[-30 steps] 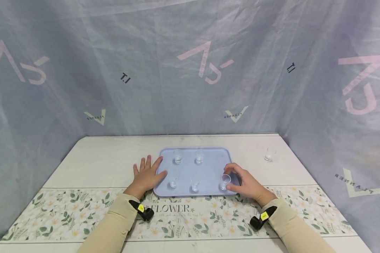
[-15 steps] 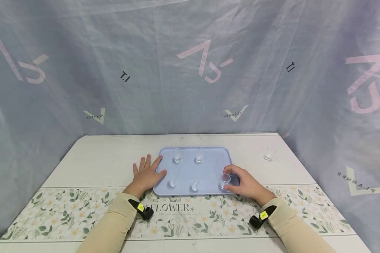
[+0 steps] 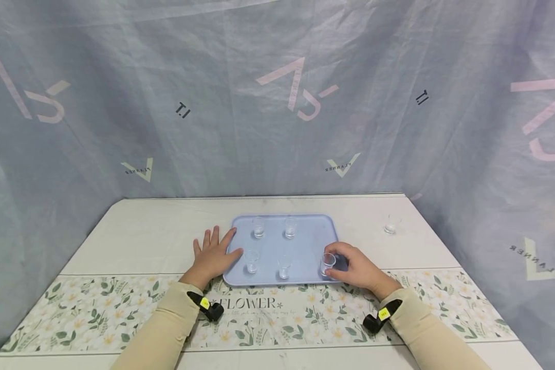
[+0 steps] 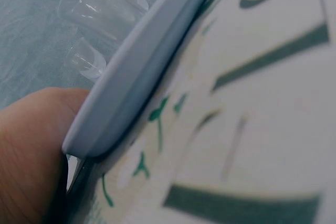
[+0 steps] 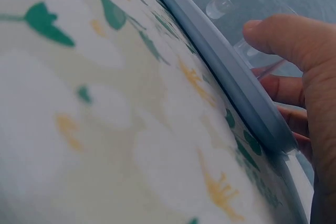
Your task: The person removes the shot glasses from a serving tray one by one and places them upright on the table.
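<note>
A light-blue tray (image 3: 305, 244) lies on the table with several clear shot glasses on it. At its front right corner my right hand (image 3: 362, 268) holds one shot glass (image 3: 326, 261) between thumb and curled fingers. In the right wrist view the thumb (image 5: 278, 32) hides part of that glass, beside the tray rim (image 5: 215, 45). With fingers spread, my left hand (image 3: 211, 260) rests at the tray's left edge. Nearest to it stands a front-left shot glass (image 3: 252, 263), and another shot glass (image 3: 284, 268) is at front centre.
Two more shot glasses stand in the tray's back row, one at the left (image 3: 258, 229) and one in the middle (image 3: 290, 229). A lone shot glass (image 3: 390, 226) is on the table to the right. Grey printed curtains (image 3: 240, 128) enclose the table's back and sides.
My right thumb has slid slightly left along the near side of the shot glass. The left hand stays at the tray's edge, and the head view has shifted a little.
</note>
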`<state>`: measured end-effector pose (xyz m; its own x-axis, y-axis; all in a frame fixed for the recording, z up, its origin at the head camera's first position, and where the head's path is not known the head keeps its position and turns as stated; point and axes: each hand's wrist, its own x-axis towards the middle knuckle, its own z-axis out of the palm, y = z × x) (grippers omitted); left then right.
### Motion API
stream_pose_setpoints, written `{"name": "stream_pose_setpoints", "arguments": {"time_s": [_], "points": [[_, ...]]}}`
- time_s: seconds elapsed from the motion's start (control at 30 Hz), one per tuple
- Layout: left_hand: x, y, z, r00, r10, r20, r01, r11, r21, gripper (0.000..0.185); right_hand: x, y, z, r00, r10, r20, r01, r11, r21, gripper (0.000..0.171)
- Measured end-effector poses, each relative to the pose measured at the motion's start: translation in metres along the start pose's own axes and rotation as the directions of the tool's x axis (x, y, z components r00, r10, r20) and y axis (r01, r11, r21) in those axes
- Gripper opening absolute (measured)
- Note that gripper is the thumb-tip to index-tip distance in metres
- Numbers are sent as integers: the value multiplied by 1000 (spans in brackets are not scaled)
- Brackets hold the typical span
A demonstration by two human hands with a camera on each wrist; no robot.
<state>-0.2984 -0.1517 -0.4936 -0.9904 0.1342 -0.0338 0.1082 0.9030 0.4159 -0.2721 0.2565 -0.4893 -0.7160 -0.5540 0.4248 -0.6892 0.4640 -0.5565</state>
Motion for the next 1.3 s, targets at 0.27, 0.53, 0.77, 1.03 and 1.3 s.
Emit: {"name": "stream_pose_setpoints", "arguments": {"time_s": [0.27, 0.53, 0.77, 1.03, 1.3], "points": [[-3, 8, -5, 1000, -14, -7, 14, 1000, 18, 75, -1, -1, -2, 998, 61, -7, -61, 998, 9, 33], [-2, 9, -6, 1000, -17, -7, 17, 1000, 3, 75, 4, 0, -5, 994, 94, -48, -94, 996, 3, 31], [-2, 6, -5, 1000, -14, -2, 14, 1000, 16, 75, 6, -1, -5, 991, 109, -82, -110, 994, -8, 32], [-3, 7, -6, 1000, -14, -10, 14, 1000, 20, 74, 12, 1, -10, 981, 131, -142, -132, 991, -1, 32], [-3, 6, -4, 1000, -10, -17, 11, 1000, 20, 74, 22, 14, -16, 959, 153, -238, -140, 987, 74, 36]]}}
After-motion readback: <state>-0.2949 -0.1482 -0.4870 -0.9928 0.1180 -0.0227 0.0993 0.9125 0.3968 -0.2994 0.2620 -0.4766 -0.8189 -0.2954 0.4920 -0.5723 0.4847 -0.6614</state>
